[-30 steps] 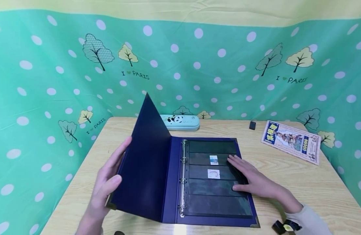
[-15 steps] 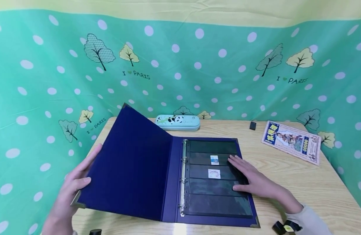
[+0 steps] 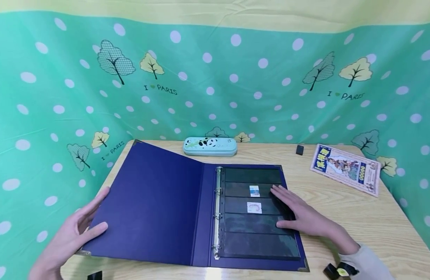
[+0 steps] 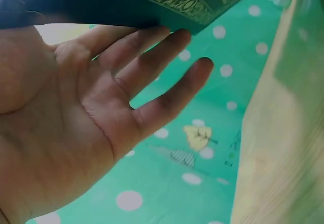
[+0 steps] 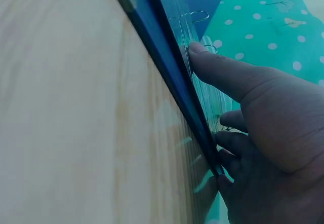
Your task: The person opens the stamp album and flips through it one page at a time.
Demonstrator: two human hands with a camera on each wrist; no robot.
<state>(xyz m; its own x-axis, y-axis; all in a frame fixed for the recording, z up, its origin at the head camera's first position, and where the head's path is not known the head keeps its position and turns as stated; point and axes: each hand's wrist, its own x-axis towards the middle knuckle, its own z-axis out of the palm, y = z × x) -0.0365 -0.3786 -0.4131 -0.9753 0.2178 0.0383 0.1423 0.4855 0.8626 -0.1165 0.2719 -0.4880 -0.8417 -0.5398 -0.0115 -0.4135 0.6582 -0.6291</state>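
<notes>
A dark blue stamp album (image 3: 204, 249) lies spread on the table, its front cover (image 3: 148, 206) swung to the left and slightly raised. My left hand (image 3: 72, 231) holds that cover by its outer edge, thumb on the inner face and fingers beneath. Gold ornament shows on the cover's outside in the left wrist view. On the black pocket page (image 3: 260, 245), my right hand (image 3: 302, 212) rests at the right edge with fingers spread. Two small stamps, one blue and white (image 3: 254, 191) and one pale (image 3: 254, 207), sit in separate pocket rows. Metal rings (image 3: 217, 216) run along the spine.
Behind the album lies a light blue panda pencil case (image 3: 210, 146). A printed paper booklet (image 3: 346, 169) is at the back right, with a small black object (image 3: 299, 149) beside it. A polka-dot curtain (image 3: 215, 77) encloses the wooden table (image 3: 369, 221).
My left hand has swung the front cover from nearly upright down to the left, almost to the table. The right hand has stayed on the page.
</notes>
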